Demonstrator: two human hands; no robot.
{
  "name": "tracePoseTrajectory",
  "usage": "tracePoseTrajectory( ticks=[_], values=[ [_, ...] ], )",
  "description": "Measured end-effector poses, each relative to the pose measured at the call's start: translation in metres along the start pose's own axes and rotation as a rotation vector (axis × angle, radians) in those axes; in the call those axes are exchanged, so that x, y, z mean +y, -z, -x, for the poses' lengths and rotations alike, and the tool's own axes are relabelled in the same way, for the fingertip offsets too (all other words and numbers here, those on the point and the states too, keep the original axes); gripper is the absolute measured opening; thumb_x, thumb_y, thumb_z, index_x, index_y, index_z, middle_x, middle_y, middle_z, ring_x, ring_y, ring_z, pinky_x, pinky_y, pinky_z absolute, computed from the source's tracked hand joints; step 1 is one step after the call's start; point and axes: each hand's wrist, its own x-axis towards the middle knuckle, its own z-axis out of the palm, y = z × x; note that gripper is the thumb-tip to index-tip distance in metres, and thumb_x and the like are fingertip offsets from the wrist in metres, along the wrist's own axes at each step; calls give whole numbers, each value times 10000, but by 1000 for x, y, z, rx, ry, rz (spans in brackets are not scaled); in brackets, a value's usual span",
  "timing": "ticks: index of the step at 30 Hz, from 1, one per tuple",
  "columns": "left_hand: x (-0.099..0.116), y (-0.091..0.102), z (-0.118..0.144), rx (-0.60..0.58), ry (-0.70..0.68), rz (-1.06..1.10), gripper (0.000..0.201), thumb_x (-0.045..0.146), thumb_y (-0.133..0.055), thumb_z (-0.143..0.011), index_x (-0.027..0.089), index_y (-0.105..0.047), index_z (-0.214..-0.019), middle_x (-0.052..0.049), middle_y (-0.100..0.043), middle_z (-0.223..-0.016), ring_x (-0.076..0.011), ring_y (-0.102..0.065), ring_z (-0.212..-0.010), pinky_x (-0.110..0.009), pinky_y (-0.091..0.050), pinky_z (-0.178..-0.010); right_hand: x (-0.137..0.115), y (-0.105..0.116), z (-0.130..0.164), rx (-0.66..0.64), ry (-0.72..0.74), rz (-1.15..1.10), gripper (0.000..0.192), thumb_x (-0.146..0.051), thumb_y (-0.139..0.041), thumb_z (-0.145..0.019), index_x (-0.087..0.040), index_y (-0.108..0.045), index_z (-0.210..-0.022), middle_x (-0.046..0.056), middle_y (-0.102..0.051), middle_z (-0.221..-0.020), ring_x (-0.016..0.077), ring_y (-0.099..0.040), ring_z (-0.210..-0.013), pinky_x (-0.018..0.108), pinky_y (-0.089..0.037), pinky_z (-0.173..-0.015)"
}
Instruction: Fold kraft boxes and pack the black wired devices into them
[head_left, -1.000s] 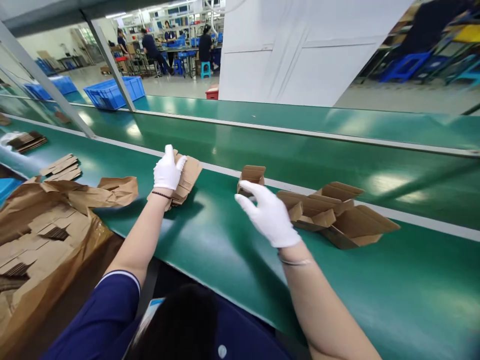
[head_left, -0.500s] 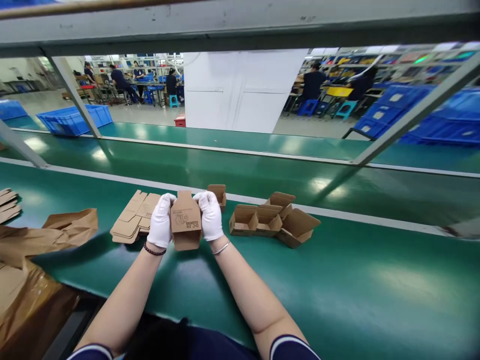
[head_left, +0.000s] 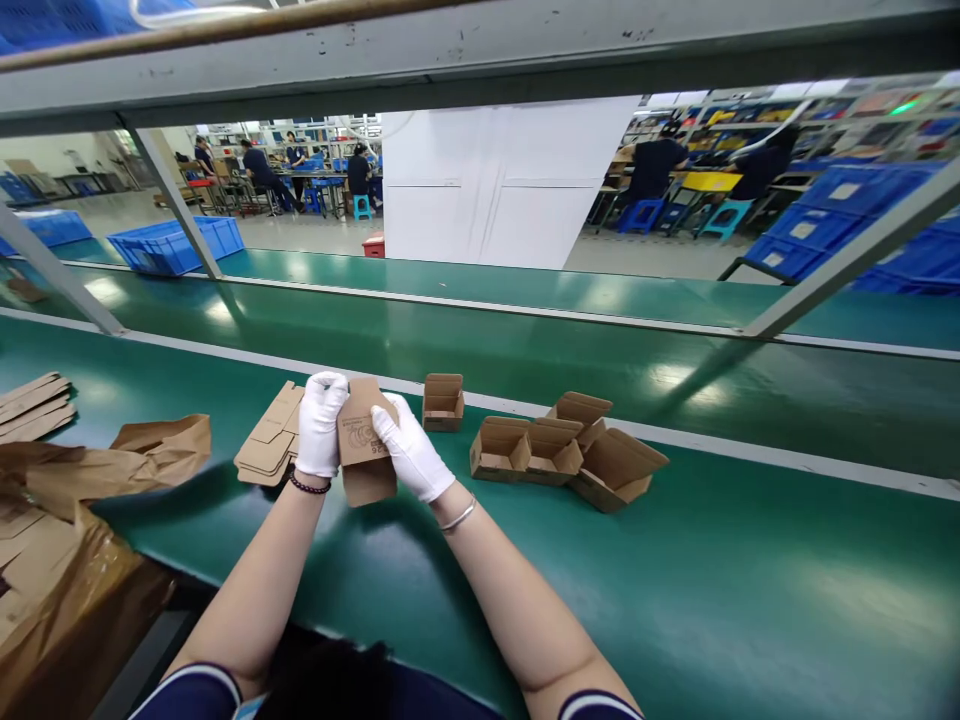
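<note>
Between my two white-gloved hands is a small brown cardboard box (head_left: 363, 435), partly folded, with dark print on the side facing me and a flap hanging at its near end. My left hand (head_left: 321, 425) grips its left edge with the fingers curled in. The right hand (head_left: 411, 447) is closed on the right side, its thumb across the printed panel. Just left of my left hand lies a stack of flat cardboard blanks (head_left: 268, 440). Beyond my right hand stands a single open box (head_left: 443, 402), and to the right several open boxes (head_left: 529, 450) sit in a cluster.
Brown wrapping paper (head_left: 150, 450) and more flat blanks (head_left: 34, 408) lie at the left of the green work surface (head_left: 720, 560). Slanted metal posts (head_left: 172, 205) and an overhead beam frame the bench. A blue crate (head_left: 176, 243) stands farther back; people sit working beyond.
My right hand has shifted from the far right corner of the box onto its printed side. The box has turned slightly, and the camera view has swung a little left.
</note>
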Motion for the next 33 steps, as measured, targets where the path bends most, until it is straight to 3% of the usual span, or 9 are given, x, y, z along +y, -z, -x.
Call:
tracePoseTrajectory(
  ticks=[5, 9, 12, 16, 21, 25, 27, 30, 33],
  values=[
    [-19, -10, 22, -116, 57, -72, 406, 592, -577, -888, 203, -636, -989, -47, -688, -975, -192, -655, -934, -335, -519, -905, 2, 5, -1, 264, 164, 399, 387, -560, -543, -925, -222, -607, -1104, 78, -653, -1142, 215, -627, -1048, 369, -488, -965],
    [-26, -18, 34, 28, 17, -187, 334, 517, -653, -838, 194, -599, -768, -51, -697, -914, -200, -658, -885, -335, -527, -875, 5, 2, 3, 294, 247, 455, 331, -493, -407, -986, -222, -588, -932, 63, -661, -1002, 198, -631, -969, 355, -493, -930],
    [-22, -20, 36, 90, -78, -243, 226, 405, -659, -832, 196, -600, -766, -72, -718, -1020, -219, -673, -978, -362, -519, -936, 7, -2, 6, 366, 306, 440, 270, -437, -413, -977, -224, -563, -1045, 90, -663, -1147, 205, -628, -1071, 371, -480, -991],
    [-18, -18, 39, 47, -197, -313, 158, 319, -590, -867, 199, -678, -814, -96, -715, -1154, -243, -658, -1108, -398, -488, -1023, 6, -2, 7, 330, 384, 490, 275, -383, -393, -974, -225, -616, -991, 105, -662, -1226, 215, -609, -1173, 383, -455, -1058],
    [-15, -15, 40, -11, -343, -396, 414, 437, -427, -978, 205, -615, -692, -96, -726, -1042, -228, -680, -1016, -397, -524, -960, 3, 3, 10, 283, 396, 552, 350, -414, -343, -965, -233, -601, -812, 111, -686, -1098, 227, -643, -1072, 399, -496, -1005],
    [-12, -9, 38, -100, -521, -484, 428, 622, -628, -855, 207, -643, -957, -132, -661, -1229, -275, -643, -1156, -443, -522, -1011, 3, 3, 7, 429, 383, 371, 382, -509, -373, -962, -226, -581, -1112, 133, -592, -1323, 234, -579, -1230, 427, -451, -1081],
    [-12, -5, 38, -5, -610, -541, 663, 681, -702, -763, 216, -579, -1219, -173, -582, -1347, -303, -612, -1215, -459, -510, -1038, 2, 0, 3, 521, 284, 200, 517, -583, -351, -961, -226, -472, -1315, 148, -512, -1426, 236, -543, -1292, 433, -481, -1048],
    [-15, -5, 39, 234, -665, -550, 845, 712, -612, -816, 219, -382, -1463, -214, -476, -1450, -308, -592, -1250, -453, -493, -1064, -1, -7, 0, 285, -44, -49, 688, -698, -190, -950, -223, -456, -1371, 146, -575, -1359, 251, -603, -1215, 391, -584, -831],
    [-24, -5, 43, 241, -639, -529, 702, 632, -504, -928, 228, -385, -1490, -186, -490, -1459, -295, -554, -1309, -440, -458, -1109, -3, -15, 2, -73, -167, -210, 716, -727, -230, -935, -242, -497, -1389, 108, -657, -1257, 237, -672, -1014, 326, -577, -639]
  ],
)
